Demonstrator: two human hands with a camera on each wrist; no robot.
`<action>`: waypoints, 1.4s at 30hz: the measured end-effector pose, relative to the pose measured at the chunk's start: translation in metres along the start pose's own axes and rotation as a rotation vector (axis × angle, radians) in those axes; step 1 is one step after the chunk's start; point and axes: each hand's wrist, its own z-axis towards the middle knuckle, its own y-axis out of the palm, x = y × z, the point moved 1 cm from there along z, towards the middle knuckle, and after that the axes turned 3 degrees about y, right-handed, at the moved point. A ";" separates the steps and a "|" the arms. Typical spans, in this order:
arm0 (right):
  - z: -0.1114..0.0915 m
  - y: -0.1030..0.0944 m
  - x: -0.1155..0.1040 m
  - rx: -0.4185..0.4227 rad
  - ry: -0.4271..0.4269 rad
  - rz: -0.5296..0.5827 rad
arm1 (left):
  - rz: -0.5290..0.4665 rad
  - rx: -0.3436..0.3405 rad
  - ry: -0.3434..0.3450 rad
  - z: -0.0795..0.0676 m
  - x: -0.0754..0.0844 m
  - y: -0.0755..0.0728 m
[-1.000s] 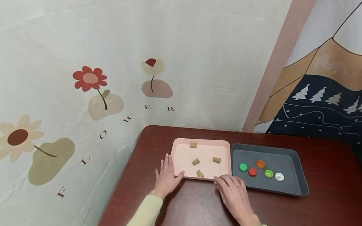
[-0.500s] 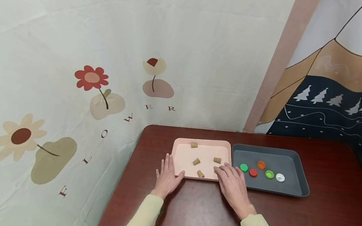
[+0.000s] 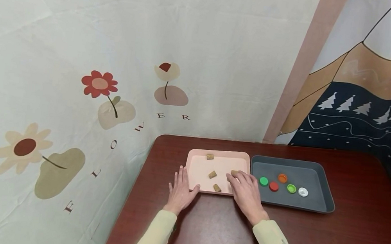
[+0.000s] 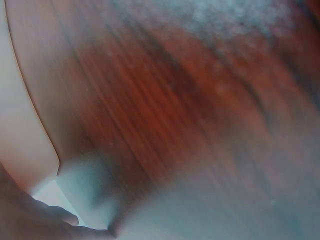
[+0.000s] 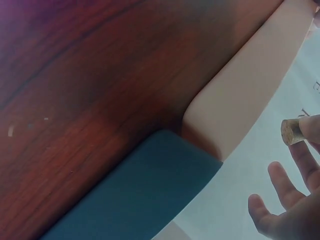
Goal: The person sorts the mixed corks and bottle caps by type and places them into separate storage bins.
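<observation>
My right hand is over the right part of the pink tray. Its thumb and a finger pinch a small cork, seen clearly in the right wrist view, while the other fingers are spread. My left hand lies with straight fingers on the tray's left front corner, thumb at the front rim. In the tray are a cork at the back, a cork in the middle and a cork near the front. Another cork is partly covered by the right fingers.
A dark grey tray stands right beside the pink one. It holds a green cap, a red cap, an orange cap, a light green cap and a white cap. Both trays are on a reddish-brown table.
My right hand, pinching the cork, has moved from the pink tray's front edge forward and a little left over its inside. The left hand has stayed at the corner.
</observation>
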 end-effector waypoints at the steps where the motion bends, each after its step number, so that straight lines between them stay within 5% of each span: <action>1: 0.001 0.001 0.000 -0.006 0.000 -0.006 | 0.001 0.001 0.000 0.000 0.000 0.000; 13: 0.017 0.012 -0.001 -0.139 0.032 -0.058 | -0.002 0.001 -0.003 0.000 0.001 -0.001; 42: 0.028 0.033 -0.007 -0.310 0.131 -0.136 | 0.002 0.002 -0.002 0.001 -0.001 0.002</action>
